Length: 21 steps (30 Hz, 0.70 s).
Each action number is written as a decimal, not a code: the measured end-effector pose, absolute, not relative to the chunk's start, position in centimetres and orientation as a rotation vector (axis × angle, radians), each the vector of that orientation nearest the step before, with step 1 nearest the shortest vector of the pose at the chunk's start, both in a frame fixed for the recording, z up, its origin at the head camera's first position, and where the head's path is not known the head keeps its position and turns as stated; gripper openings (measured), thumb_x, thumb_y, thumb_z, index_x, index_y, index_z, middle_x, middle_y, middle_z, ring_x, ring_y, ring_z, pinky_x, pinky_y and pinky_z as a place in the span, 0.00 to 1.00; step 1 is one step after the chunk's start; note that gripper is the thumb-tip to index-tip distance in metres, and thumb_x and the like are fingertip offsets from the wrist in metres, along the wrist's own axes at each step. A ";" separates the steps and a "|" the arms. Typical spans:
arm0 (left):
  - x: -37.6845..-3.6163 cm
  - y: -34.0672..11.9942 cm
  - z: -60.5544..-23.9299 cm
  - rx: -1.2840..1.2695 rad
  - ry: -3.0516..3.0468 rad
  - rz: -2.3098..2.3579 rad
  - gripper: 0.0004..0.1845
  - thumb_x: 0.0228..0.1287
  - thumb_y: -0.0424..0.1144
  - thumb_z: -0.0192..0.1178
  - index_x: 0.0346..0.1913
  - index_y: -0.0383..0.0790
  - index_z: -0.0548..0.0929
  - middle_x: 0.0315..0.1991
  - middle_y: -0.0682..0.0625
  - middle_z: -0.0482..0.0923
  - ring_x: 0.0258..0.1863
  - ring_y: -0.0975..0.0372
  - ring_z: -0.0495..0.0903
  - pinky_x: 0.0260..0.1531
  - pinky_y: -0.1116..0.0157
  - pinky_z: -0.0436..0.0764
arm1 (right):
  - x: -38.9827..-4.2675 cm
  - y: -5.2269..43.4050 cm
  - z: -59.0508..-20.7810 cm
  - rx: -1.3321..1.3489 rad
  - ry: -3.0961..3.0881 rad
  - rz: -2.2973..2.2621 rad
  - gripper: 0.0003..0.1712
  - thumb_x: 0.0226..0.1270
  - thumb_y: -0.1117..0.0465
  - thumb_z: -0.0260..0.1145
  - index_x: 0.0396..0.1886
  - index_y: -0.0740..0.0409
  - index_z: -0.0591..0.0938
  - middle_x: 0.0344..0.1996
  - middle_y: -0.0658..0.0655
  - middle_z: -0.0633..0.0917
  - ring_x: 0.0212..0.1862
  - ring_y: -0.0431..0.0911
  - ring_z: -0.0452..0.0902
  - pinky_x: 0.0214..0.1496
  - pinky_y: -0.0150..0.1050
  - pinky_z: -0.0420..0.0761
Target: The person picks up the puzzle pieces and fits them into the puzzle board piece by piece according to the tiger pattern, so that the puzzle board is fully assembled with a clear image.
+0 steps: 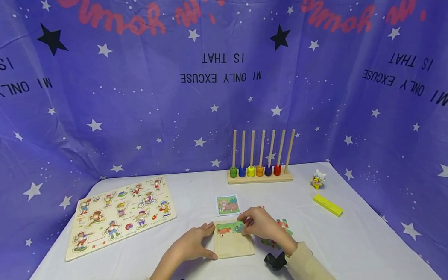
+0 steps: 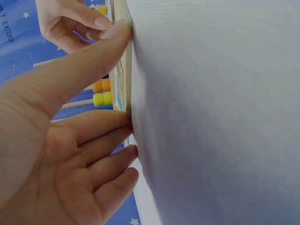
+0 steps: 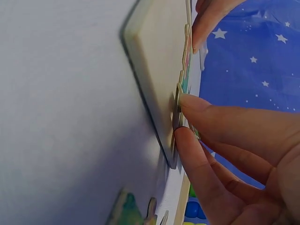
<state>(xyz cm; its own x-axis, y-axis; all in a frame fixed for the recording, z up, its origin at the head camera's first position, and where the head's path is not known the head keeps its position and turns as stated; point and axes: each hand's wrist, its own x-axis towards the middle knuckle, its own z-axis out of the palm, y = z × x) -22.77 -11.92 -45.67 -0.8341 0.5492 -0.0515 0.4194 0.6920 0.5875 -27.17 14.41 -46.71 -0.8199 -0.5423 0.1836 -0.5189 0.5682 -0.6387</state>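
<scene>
A shallow wooden puzzle board (image 1: 234, 247) lies on the table, with several picture pieces along its far side. My left hand (image 1: 193, 243) rests against its left edge, thumb at the near corner and fingertips by the far one. In the left wrist view, the left fingers (image 2: 105, 126) look nearly straight. Over the board's far right corner, my right hand (image 1: 260, 223) pinches a small puzzle piece (image 3: 179, 97) between thumb and index finger. Loose puzzle pieces (image 1: 269, 242) lie right of the board, partly hidden by the right hand. Beyond the board is a picture card (image 1: 228, 205).
A large wooden peg puzzle (image 1: 122, 214) with sports figures lies at left. At the back stands a rod stand (image 1: 260, 178) with coloured beads. A small yellow-and-white figurine (image 1: 317, 179) and a yellow bar (image 1: 328, 205) are at right. Printed purple cloth (image 1: 160, 101) surrounds the table.
</scene>
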 end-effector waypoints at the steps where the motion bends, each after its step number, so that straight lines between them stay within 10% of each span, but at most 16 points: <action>1: -22.8 -11.9 -45.7 0.775 2.679 0.848 0.48 0.43 0.49 0.75 0.65 0.26 0.69 0.69 0.36 0.63 0.68 0.41 0.60 0.66 0.44 0.61 | -27.2 14.4 -46.7 -0.931 2.758 -1.099 0.19 0.50 0.68 0.77 0.44 0.67 0.85 0.33 0.55 0.83 0.32 0.41 0.80 0.41 0.39 0.83; 5: -22.8 -11.9 -45.8 0.765 2.689 0.828 0.48 0.44 0.50 0.75 0.66 0.28 0.69 0.69 0.37 0.63 0.68 0.41 0.60 0.66 0.45 0.61 | -27.2 14.3 -46.6 -0.927 2.819 -1.041 0.19 0.49 0.66 0.78 0.42 0.66 0.85 0.30 0.54 0.84 0.30 0.39 0.79 0.62 0.66 0.64; 10: -22.8 -11.9 -45.9 0.764 2.692 0.829 0.48 0.44 0.50 0.75 0.66 0.28 0.69 0.69 0.37 0.63 0.68 0.41 0.60 0.66 0.45 0.61 | -27.2 14.3 -46.6 -0.924 2.859 -1.005 0.18 0.48 0.64 0.78 0.41 0.66 0.86 0.29 0.54 0.84 0.28 0.37 0.77 0.63 0.75 0.51; 16: -22.9 -11.9 -45.9 0.764 2.694 0.832 0.48 0.43 0.50 0.75 0.66 0.28 0.69 0.69 0.37 0.63 0.68 0.41 0.60 0.66 0.45 0.61 | -27.1 14.4 -46.6 -0.942 2.838 -1.000 0.18 0.49 0.64 0.78 0.41 0.65 0.86 0.30 0.53 0.84 0.27 0.35 0.75 0.62 0.69 0.58; 21: -22.9 -11.9 -45.9 0.767 2.686 0.836 0.48 0.43 0.49 0.75 0.66 0.27 0.69 0.69 0.37 0.63 0.68 0.41 0.60 0.66 0.45 0.61 | -27.1 14.5 -46.7 -0.956 2.825 -0.977 0.17 0.51 0.64 0.77 0.42 0.62 0.87 0.34 0.52 0.84 0.31 0.38 0.76 0.47 0.42 0.76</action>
